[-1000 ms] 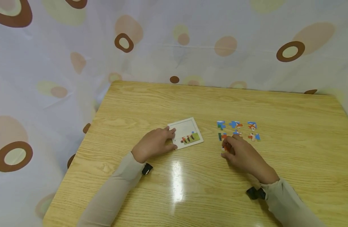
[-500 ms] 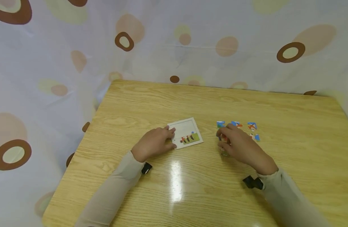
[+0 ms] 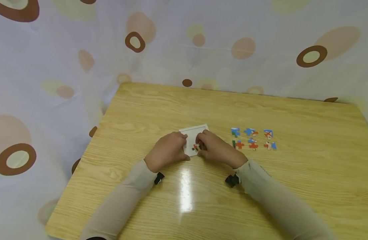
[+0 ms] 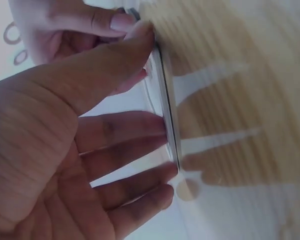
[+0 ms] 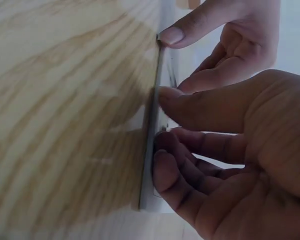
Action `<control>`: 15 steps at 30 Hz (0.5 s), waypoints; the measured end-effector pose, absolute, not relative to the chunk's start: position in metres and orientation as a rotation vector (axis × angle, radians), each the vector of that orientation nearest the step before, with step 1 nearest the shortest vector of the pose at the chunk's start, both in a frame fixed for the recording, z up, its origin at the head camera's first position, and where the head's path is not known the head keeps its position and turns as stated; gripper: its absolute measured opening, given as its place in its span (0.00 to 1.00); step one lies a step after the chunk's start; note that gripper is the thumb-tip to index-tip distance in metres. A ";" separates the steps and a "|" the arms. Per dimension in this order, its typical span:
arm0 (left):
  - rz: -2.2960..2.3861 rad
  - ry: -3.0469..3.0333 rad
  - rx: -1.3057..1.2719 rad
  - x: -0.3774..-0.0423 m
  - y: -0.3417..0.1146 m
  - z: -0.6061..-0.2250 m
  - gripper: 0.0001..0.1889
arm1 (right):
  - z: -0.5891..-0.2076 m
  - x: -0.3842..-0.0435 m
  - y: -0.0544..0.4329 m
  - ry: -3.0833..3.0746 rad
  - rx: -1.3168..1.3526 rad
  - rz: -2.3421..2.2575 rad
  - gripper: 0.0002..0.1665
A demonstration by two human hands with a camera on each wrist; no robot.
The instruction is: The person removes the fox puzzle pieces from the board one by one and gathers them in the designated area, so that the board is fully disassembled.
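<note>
A white puzzle tray [image 3: 189, 128] lies tilted on the table, a few joined picture pieces [image 3: 196, 147] showing along its near side. My left hand [image 3: 167, 150] rests at the tray's left edge, thumb near the close corner and fingers fairly straight on the rim, as the left wrist view also shows. My right hand [image 3: 218, 150] is over the tray's right part, fingers curled toward the thumb; the puzzle piece it picked up is hidden by the fingers. In the right wrist view, its thumb [image 5: 177, 102] and fingertips are right at the tray's edge [image 5: 149, 185].
Right of the tray, loose puzzle pieces [image 3: 252, 145] in blue, orange and white lie in two rows on the wooden table [image 3: 306, 166]. A patterned cloth [image 3: 216, 63] hangs behind the table and at its left side.
My right hand has moved left from the loose pieces to the tray. The single piece below the two rows is gone from its spot. My left hand has stayed at the tray's left edge.
</note>
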State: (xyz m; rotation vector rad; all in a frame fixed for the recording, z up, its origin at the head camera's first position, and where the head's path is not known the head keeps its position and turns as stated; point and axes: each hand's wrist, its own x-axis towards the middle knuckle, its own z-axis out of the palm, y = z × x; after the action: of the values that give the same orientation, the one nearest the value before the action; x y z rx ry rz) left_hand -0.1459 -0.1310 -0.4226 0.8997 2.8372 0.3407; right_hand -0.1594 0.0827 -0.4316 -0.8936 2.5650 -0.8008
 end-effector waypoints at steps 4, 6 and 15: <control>0.286 2.877 0.917 -0.142 -0.125 -0.424 0.20 | -0.433 -0.160 0.082 2.552 -0.894 -0.792 0.11; 0.267 2.883 0.942 -0.141 -0.123 -0.424 0.21 | -0.433 -0.160 0.083 2.561 -0.895 -0.788 0.10; 0.247 2.854 1.025 -0.140 -0.121 -0.428 0.26 | -0.437 -0.156 0.083 2.561 -0.847 -0.829 0.11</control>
State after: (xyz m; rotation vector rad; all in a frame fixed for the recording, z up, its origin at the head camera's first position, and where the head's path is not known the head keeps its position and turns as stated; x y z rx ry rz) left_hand -0.1403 -0.1206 -0.4279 1.0249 2.8544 0.2468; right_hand -0.1565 0.0825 -0.4367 -0.8472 2.5605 -0.8287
